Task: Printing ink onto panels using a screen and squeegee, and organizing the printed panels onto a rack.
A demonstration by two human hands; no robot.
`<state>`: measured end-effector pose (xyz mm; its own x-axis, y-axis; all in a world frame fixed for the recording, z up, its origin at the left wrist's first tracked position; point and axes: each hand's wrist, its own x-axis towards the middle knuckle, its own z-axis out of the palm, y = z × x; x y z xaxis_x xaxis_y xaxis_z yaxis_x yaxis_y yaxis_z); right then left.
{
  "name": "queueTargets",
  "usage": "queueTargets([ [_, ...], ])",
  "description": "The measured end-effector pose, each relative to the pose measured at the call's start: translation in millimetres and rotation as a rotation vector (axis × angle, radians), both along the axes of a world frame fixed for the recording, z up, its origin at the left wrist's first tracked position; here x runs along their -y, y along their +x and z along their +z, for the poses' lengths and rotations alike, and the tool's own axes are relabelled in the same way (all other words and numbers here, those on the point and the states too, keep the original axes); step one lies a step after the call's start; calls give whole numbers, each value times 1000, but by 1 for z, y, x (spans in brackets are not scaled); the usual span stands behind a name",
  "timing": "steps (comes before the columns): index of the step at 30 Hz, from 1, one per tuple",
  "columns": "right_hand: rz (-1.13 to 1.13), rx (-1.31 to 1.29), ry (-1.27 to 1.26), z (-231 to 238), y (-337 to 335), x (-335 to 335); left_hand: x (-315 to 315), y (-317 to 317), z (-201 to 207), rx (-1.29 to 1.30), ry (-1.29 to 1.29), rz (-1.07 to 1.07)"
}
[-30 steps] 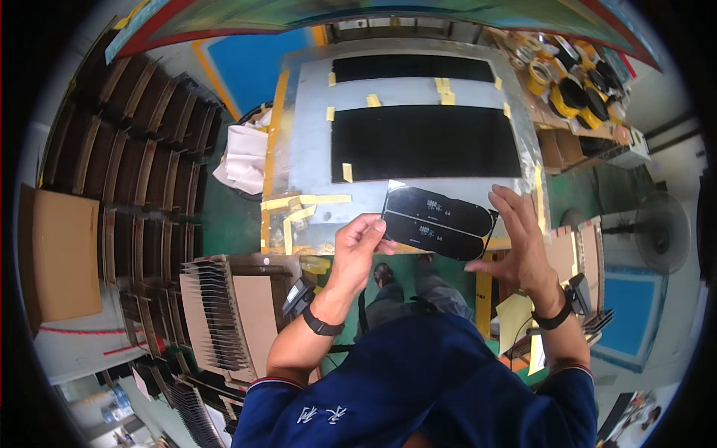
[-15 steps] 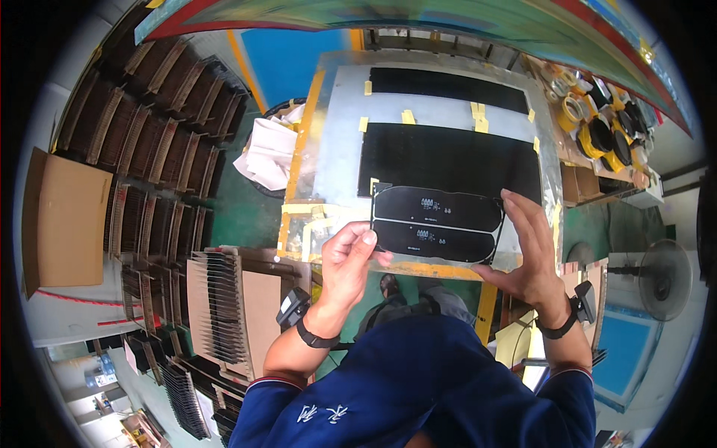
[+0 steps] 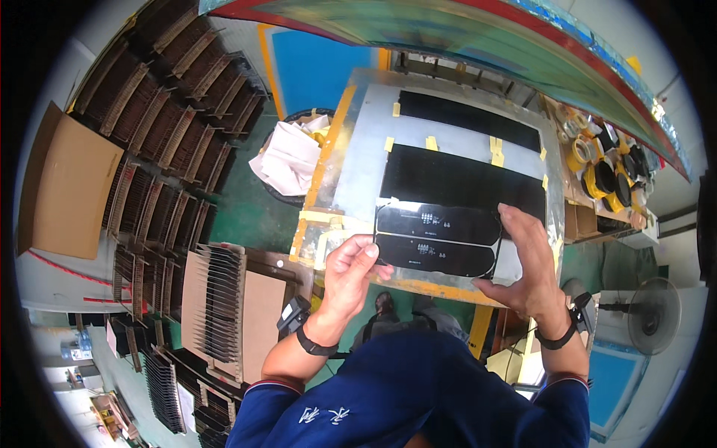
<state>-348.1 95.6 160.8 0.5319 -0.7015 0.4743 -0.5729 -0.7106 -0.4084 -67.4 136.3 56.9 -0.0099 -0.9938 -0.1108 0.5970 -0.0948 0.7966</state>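
A thin black glass-like panel [image 3: 407, 249] with two long rounded areas and small white printed marks is held level over the near side of the worktable [image 3: 351, 142]. My left hand [image 3: 348, 275] pinches its left edge between thumb and fingers. My right hand [image 3: 532, 261] spans the right edge, with fingertips at the far corner and thumb at the near corner. Beyond it a larger black sheet [image 3: 463, 175] lies on the table, partly covered by the held panel. A narrower black strip [image 3: 470, 119] lies farther back, with yellow tape tabs around both.
A framed screen [image 3: 463, 45] slants above the table's far side. Racks of dark panels [image 3: 149, 112] fill the left, near a basket with pale cloth [image 3: 287, 157]. Tape rolls [image 3: 601, 175] crowd a right-hand shelf, and a fan [image 3: 653, 317] stands below it.
My view has shifted, so the table and racks appear lower and farther right. The panel remains between both hands, and a bright reflection now shows along its far edge.
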Motion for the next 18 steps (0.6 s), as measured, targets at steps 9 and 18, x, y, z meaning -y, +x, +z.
queueTargets([
  [9, -172, -94, 141, -58, -38, 30, 50, -28, -61, 303, 133, -191],
  [18, -235, 84, 146, -181, -135, 212, 216, -74, -152, 877, -138, -60],
])
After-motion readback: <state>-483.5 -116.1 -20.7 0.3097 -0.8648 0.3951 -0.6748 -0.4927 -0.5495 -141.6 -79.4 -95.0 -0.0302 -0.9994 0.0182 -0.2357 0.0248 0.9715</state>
